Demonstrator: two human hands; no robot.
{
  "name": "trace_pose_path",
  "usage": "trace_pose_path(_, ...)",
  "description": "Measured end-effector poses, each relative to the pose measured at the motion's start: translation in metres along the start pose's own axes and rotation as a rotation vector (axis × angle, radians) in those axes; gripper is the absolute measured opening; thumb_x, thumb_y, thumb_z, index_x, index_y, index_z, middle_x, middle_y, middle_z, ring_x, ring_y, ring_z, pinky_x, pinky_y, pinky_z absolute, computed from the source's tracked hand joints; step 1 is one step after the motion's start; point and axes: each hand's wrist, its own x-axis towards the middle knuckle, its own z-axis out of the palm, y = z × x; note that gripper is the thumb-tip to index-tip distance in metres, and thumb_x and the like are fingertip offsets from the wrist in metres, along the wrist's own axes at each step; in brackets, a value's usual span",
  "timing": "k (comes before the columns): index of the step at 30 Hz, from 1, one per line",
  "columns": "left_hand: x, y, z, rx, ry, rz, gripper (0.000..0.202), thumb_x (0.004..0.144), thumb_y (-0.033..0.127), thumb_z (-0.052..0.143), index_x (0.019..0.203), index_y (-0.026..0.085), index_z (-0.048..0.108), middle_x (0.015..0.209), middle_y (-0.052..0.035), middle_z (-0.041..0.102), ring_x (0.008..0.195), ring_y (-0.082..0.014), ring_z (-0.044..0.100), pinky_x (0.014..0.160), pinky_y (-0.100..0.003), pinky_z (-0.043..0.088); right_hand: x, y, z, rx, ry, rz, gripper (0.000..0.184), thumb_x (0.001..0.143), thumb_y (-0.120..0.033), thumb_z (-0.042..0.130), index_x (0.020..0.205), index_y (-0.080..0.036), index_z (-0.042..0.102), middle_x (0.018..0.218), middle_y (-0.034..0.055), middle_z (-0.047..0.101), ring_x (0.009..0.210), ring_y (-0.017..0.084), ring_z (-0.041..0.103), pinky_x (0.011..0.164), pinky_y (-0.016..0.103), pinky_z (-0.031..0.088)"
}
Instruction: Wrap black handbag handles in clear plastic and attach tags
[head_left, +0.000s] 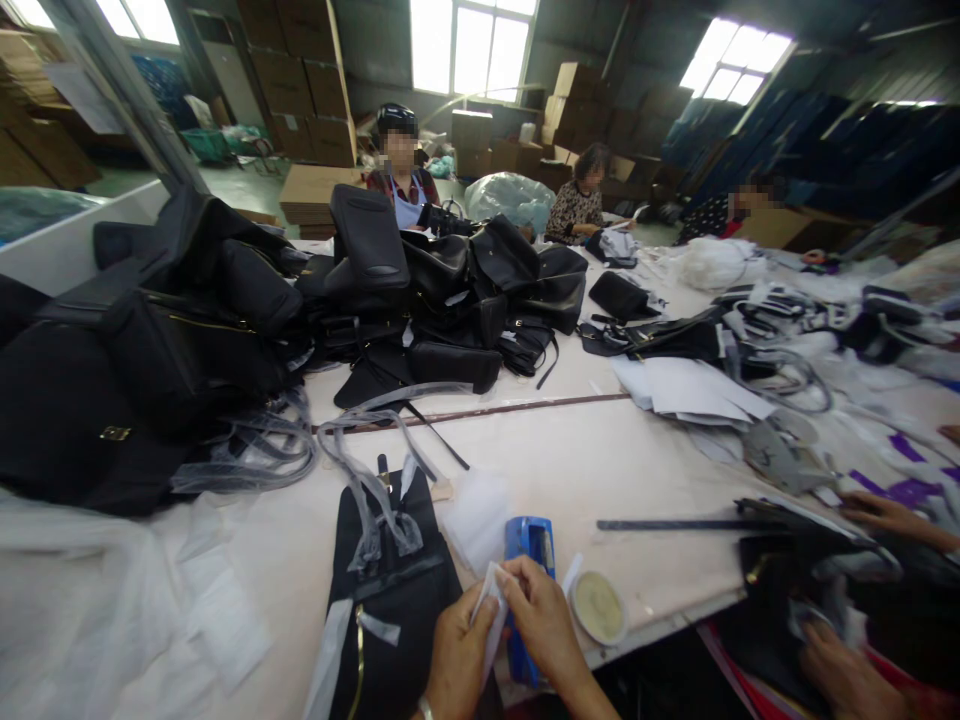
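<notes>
In the head view, my left hand (459, 650) and my right hand (544, 612) pinch a folded strip of white tissue paper (491, 632) between them. Under and beside my left hand a black bag (397, 610) lies flat on the table. It has a gold zipper (359, 650), with small white wraps on its hardware and clear plastic-wrapped straps (375, 510) across its top. Just behind my right hand stands a blue tape dispenser (534, 535), partly covered by the hand. A stack of thin white sheets (476, 515) sits left of the dispenser.
A round tub (598, 607) with pale contents stands near the table edge. Black bags (450, 270) are heaped behind and to the left. White sheets (686, 388) lie to the right. A co-worker's hands (847, 660) handle a black bag at right; several people sit across the table.
</notes>
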Motion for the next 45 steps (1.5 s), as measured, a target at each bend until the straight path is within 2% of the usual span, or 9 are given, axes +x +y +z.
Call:
trace_pose_path(10,-0.004,-0.002,-0.003,0.264,0.14,0.107,0.026,0.088,0.039,0.053,0.098,0.019,0.065,0.094,-0.0072,0.073,0.086,-0.0224,0.067,0.077,-0.026,0.047,0.002,0.006,0.011,0.19,0.009,0.156,0.033,0.079,-0.052,0.058,0.074,-0.02,0.06,0.06,-0.002,0.06,0.05,0.014,0.052,0.045,0.024,0.041)
trace_pose_path(14,-0.006,0.0,-0.002,0.419,0.084,0.188,0.022,0.092,0.034,0.047,0.091,0.02,0.063,0.083,-0.0057,0.071,0.077,-0.0202,0.067,0.071,-0.025,0.047,0.0,0.008,0.011,0.278,0.016,0.204,0.028,0.078,-0.047,0.058,0.075,-0.019,0.058,0.054,-0.0052,0.054,0.045,0.012,0.048,0.043,0.022,0.038)
trace_pose_path(21,-0.001,-0.023,-0.005,0.9,-0.027,0.522,0.032,0.089,0.017,0.037,0.112,0.021,0.059,0.093,-0.0107,0.071,0.078,-0.0205,0.069,0.066,-0.024,0.051,-0.003,0.021,0.011,0.509,0.053,0.377,0.022,0.069,-0.039,0.061,0.069,-0.019,0.052,0.043,-0.0093,0.045,0.035,0.008,0.041,0.04,0.019,0.03)
trace_pose_path(27,0.001,-0.033,-0.002,1.293,-0.045,0.626,0.038,0.076,0.004,0.043,0.107,0.018,0.058,0.091,-0.0086,0.069,0.058,-0.0165,0.066,0.048,-0.021,0.047,-0.006,0.015,0.003,0.458,0.006,0.323,0.039,0.077,-0.058,0.058,0.073,-0.019,0.056,0.047,-0.0063,0.05,0.042,0.011,0.05,0.046,0.022,0.039)
trace_pose_path(31,0.002,-0.036,0.001,1.402,-0.03,0.664,0.044,0.077,0.002,0.045,0.117,0.016,0.057,0.096,-0.0118,0.069,0.059,-0.018,0.068,0.049,-0.023,0.05,-0.008,0.008,-0.005,0.305,-0.02,0.203,0.034,0.079,-0.053,0.058,0.078,-0.019,0.061,0.069,0.0012,0.065,0.065,0.018,0.062,0.057,0.026,0.048)
trace_pose_path(35,-0.002,-0.026,-0.001,1.11,-0.13,0.568,0.043,0.081,0.012,0.05,0.124,0.016,0.055,0.11,-0.0166,0.068,0.08,-0.0247,0.071,0.066,-0.03,0.056,-0.009,0.017,-0.011,0.197,0.011,0.147,0.028,0.081,-0.045,0.057,0.087,-0.019,0.065,0.076,0.0025,0.066,0.068,0.019,0.062,0.061,0.028,0.049)
trace_pose_path(39,-0.002,-0.01,-0.007,0.378,-0.146,0.128,0.035,0.093,0.037,0.042,0.121,0.021,0.057,0.115,-0.0105,0.068,0.104,-0.0244,0.064,0.09,-0.033,0.05,-0.011,0.022,-0.013,0.215,-0.056,0.115,0.03,0.086,-0.043,0.051,0.099,-0.019,0.064,0.066,-0.0014,0.059,0.057,0.016,0.058,0.056,0.027,0.048)
trace_pose_path(42,0.005,-0.012,-0.008,-0.07,-0.211,-0.155,0.047,0.086,0.052,0.052,0.111,0.014,0.062,0.097,-0.0117,0.072,0.084,-0.023,0.067,0.076,-0.032,0.052,-0.013,0.017,-0.015,0.138,-0.047,0.043,0.025,0.089,-0.036,0.049,0.101,-0.021,0.064,0.076,0.0013,0.062,0.065,0.018,0.061,0.061,0.028,0.049)
trace_pose_path(45,0.012,-0.019,-0.005,-0.206,-0.283,-0.266,0.051,0.076,0.057,0.064,0.095,0.01,0.067,0.081,-0.0093,0.071,0.066,-0.0176,0.063,0.064,-0.027,0.049,-0.013,0.011,-0.016,-0.007,-0.008,-0.069,0.022,0.089,-0.028,0.047,0.099,-0.021,0.065,0.09,0.0047,0.064,0.083,0.02,0.062,0.075,0.031,0.05)
